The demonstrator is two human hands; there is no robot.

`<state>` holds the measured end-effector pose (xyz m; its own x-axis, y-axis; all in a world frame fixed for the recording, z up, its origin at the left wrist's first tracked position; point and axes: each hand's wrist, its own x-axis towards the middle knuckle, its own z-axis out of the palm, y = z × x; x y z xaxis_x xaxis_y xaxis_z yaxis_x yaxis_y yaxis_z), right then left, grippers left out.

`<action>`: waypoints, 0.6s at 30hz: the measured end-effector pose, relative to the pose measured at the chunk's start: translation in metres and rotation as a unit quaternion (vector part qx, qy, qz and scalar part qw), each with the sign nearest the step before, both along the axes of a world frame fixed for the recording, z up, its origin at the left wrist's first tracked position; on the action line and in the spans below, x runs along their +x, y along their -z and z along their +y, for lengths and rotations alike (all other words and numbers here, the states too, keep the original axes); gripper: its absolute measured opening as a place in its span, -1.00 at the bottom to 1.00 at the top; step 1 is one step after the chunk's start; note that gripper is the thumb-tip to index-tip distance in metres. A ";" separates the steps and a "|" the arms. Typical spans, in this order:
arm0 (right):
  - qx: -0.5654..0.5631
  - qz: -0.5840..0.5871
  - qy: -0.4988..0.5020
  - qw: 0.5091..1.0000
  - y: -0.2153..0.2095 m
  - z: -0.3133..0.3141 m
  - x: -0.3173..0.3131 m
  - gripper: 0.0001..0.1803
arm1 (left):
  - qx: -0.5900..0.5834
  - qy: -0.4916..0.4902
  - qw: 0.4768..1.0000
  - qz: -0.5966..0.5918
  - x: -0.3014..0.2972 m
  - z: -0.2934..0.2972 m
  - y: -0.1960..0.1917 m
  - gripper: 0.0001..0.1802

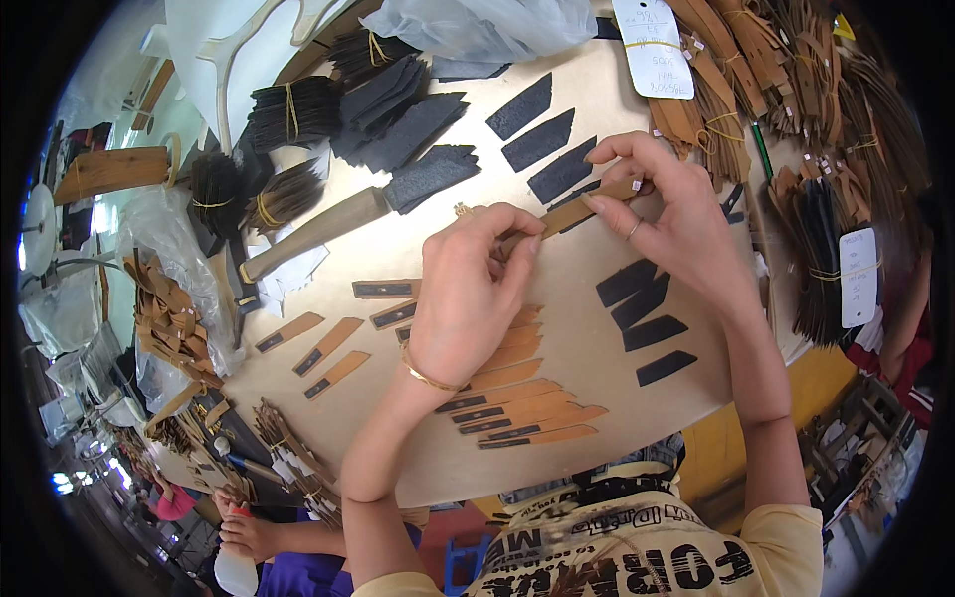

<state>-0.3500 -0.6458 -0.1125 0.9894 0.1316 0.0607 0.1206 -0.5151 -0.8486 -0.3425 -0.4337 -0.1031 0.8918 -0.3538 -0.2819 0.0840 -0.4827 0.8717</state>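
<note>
A brown leather strip [570, 213] is held above the table between both hands. My left hand [473, 284] pinches its left end, with the fingertips closed together. The thumb and fingers of my right hand [681, 204] grip its other end, beside a small white tag. Several black pieces [537, 139] lie in a slanting row just beyond the strip, partly covered by it and my right hand. More black pieces [664, 334] rest below my right wrist. Tan leather strips with black patches on their ends [537, 410] fan out below my left hand, partly hidden by my forearm.
Black stacks [398, 124] and a wooden-handled tool [318, 235] occupy the table's left half. Bundled brown strips [716, 60] and a dark bundle with a white label [858, 279] line the right. Clear plastic [487, 28] bunches at the back. Another person's hand [254, 535] shows lower left.
</note>
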 end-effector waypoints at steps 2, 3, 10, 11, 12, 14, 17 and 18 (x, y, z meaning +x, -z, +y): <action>-0.011 0.006 0.001 1.000 -0.001 0.000 0.000 -0.68 | 0.003 0.006 1.000 -0.008 0.001 0.000 0.000 -0.89; -0.017 0.012 0.003 1.000 -0.002 0.000 0.000 -0.68 | 0.004 0.010 1.000 -0.016 0.001 0.000 0.000 -0.89; -0.005 0.020 0.003 1.000 -0.002 -0.001 0.000 -0.66 | 0.000 0.005 1.000 -0.030 0.000 -0.002 0.001 -0.89; -0.006 0.022 0.003 1.000 -0.001 -0.001 0.000 -0.66 | 0.006 0.009 0.999 -0.033 0.001 -0.002 0.001 -0.89; -0.007 0.022 0.004 1.000 -0.001 -0.001 0.000 -0.66 | 0.013 0.012 0.999 -0.036 0.001 -0.001 0.001 -0.89; -0.008 0.029 0.011 0.999 0.000 -0.001 0.000 -0.64 | 0.029 0.026 0.998 -0.043 0.001 -0.001 0.000 -0.88; -0.006 0.036 0.016 0.999 0.000 -0.002 -0.001 -0.62 | 0.040 0.044 0.996 -0.063 0.001 0.000 0.000 -0.85; -0.001 0.034 0.015 0.999 0.000 -0.002 -0.001 -0.62 | 0.038 0.050 0.995 -0.076 0.001 0.000 0.000 -0.84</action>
